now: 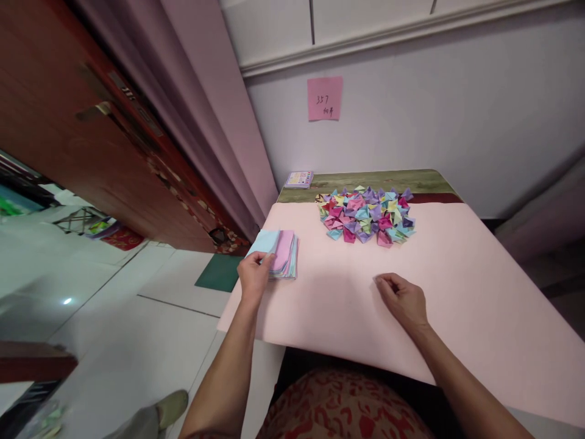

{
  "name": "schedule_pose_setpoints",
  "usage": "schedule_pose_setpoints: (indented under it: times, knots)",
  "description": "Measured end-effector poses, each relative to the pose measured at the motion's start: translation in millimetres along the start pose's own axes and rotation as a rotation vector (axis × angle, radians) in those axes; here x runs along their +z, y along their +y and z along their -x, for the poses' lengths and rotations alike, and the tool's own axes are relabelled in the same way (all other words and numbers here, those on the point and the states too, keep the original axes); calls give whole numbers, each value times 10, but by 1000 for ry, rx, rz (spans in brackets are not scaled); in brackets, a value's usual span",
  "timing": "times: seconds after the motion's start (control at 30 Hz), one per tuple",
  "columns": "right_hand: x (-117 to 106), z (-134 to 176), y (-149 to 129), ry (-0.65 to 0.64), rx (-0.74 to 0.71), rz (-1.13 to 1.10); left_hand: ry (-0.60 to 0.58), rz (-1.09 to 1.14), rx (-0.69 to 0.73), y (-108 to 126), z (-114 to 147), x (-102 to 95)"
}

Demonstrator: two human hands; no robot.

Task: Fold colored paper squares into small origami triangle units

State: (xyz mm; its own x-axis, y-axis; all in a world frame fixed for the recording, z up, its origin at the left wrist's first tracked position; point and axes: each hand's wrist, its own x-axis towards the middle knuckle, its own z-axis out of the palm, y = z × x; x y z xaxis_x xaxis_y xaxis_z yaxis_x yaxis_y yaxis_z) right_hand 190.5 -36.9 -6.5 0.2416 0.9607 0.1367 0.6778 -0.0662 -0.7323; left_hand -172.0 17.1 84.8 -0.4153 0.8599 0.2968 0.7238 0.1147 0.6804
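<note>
My left hand [256, 272] is closed on the lower edge of a light blue paper sheet [264, 242], at the left side of the table. Under that sheet lies a stack of coloured paper [289, 256] with a pink-purple sheet on top. My right hand [403, 299] rests on the pink tabletop with its fingers curled together, and I make out nothing between them. Beyond both hands sits a pile of folded paper pieces [365, 213] in pink, purple, blue, yellow and green.
The table [333, 305] has a pink cover. A small stack of printed packs [299, 178] lies at its far left corner. A pink note [325, 99] is stuck on the wall behind. A wooden door [114, 134] and a purple curtain [205, 91] stand to the left.
</note>
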Motion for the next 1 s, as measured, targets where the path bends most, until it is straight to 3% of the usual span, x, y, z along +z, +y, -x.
schedule_pose_setpoints:
  times: [0.1, 0.13, 0.23, 0.33, 0.4, 0.47, 0.57, 0.67, 0.87, 1.0]
  knots:
    - [10, -8, 7, 20, -21, -23, 155, 23, 247, 207, 120, 0]
    - [17, -13, 10, 27, -31, -34, 146, 33, 348, 303, 207, 39]
    - [36, -27, 14, 59, -58, -76, -123, 92, 608, 578, 603, 317]
    - [36, -24, -5, 93, -100, -106, -488, 182, 819, 689, 1052, 737]
    - [25, -4, -28, 147, -152, -77, -608, 221, 845, 659, 1267, 978]
    - [14, 27, -45, 201, -227, -10, -642, 236, 847, 588, 1377, 1123]
    - [18, 79, -36, 183, -365, 109, -634, 265, 862, 497, 1392, 1167]
    - [37, 125, 8, 148, -442, 190, -555, 244, 808, 461, 1346, 1133]
    - [32, 158, 114, 128, -367, 160, -511, 180, 645, 434, 1326, 1178]
    - [31, 165, 135, 146, -323, 132, -503, 184, 675, 440, 1358, 1180]
